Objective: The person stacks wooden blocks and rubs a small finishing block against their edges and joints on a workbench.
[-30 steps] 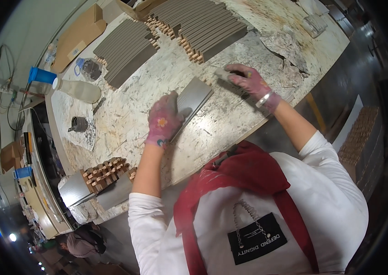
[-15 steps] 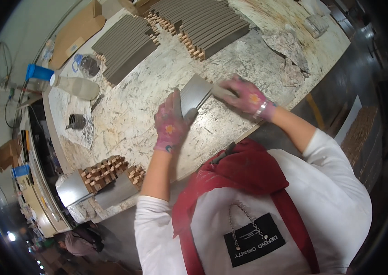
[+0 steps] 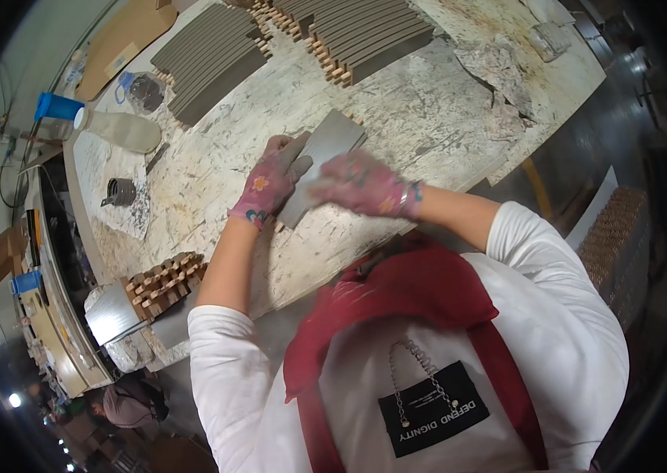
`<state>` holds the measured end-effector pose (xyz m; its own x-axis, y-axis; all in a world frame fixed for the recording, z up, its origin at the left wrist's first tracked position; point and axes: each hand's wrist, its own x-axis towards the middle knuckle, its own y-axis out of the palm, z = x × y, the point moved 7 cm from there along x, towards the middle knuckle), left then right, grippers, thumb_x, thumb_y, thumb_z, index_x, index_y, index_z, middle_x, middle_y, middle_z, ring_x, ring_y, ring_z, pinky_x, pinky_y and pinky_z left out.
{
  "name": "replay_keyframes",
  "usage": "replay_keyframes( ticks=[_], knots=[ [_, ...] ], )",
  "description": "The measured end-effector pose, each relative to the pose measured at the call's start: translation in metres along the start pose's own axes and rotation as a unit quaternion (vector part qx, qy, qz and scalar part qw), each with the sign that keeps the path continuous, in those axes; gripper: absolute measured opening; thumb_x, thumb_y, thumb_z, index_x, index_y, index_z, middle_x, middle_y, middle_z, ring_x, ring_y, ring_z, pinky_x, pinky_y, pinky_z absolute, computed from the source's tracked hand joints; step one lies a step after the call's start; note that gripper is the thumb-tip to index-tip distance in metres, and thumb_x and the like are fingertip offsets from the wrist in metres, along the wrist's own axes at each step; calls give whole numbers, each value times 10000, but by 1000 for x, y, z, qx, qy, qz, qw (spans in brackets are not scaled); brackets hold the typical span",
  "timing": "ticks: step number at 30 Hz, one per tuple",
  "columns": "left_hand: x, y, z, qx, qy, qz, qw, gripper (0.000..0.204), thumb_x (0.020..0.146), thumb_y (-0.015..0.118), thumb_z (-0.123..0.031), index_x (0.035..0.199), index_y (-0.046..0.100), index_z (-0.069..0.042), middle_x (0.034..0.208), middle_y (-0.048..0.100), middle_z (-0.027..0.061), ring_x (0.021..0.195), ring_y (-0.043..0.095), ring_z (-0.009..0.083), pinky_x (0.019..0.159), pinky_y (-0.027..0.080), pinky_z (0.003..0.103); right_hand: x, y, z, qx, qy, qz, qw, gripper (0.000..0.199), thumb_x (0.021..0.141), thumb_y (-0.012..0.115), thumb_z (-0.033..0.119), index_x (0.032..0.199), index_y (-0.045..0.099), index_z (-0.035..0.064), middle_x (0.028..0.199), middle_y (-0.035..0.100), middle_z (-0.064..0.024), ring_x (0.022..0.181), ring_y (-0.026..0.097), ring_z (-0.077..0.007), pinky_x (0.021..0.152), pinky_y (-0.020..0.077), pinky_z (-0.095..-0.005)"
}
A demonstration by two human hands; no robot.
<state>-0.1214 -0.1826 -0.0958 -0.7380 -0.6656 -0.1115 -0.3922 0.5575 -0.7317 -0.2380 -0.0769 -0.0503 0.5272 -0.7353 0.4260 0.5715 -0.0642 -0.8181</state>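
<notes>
A long, flat grey panel [image 3: 332,134] lies slantwise in front of me, with small light wooden tabs showing at its ends. My left hand [image 3: 268,181], in a pink flowered glove with grey fingertips, is closed on the panel's left edge. My right hand [image 3: 363,185], gloved the same way, is over the panel's right side and covers its middle. Its fingers are smeared by motion, so I cannot tell whether they grip anything. At the far side of the table stand rows of similar grey panels [image 3: 211,59] with wooden tabs along their ends.
The worktable [image 3: 420,142] is pale and stained. To the left are a cloudy plastic bottle [image 3: 122,131], a clear jug [image 3: 144,92], a blue container [image 3: 57,106] and a dark coil [image 3: 120,191]. Wooden-tabbed pieces [image 3: 164,284] lie at the near left corner, crumpled paper [image 3: 495,75] at the far right.
My right hand has moved left from the panel's right edge to over its middle. My left hand has shifted slightly left and up, and the panel now stands more steeply in view.
</notes>
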Motion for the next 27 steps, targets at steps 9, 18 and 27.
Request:
replay_keyframes(
  ticks=[9,18,27],
  knots=[
    [-14,-3,-83,259,66,-184,946,622,874,683,-343,1421,501,-109,1442,476,187,1316,452,391,1088,364,507,-73,-98,-119,8,269,-190,944,365,877,702,260,1203,660,101,1155,615,-170,1058,605,-352,921,499,-399],
    [-16,76,-71,84,19,-251,964,581,948,558,-358,1448,446,-84,1483,434,154,1413,358,317,1201,230,468,74,0,34,129,-118,191,966,281,900,634,254,1160,659,150,1131,635,-101,1015,634,-295,849,501,-416],
    [-17,70,-72,160,-29,-130,978,630,919,548,-510,1398,516,-103,1452,493,145,1386,401,312,1159,240,517,142,51,-8,-16,-70,203,977,241,842,674,239,1082,688,232,1050,592,-93,983,612,-280,801,527,-407]
  ],
)
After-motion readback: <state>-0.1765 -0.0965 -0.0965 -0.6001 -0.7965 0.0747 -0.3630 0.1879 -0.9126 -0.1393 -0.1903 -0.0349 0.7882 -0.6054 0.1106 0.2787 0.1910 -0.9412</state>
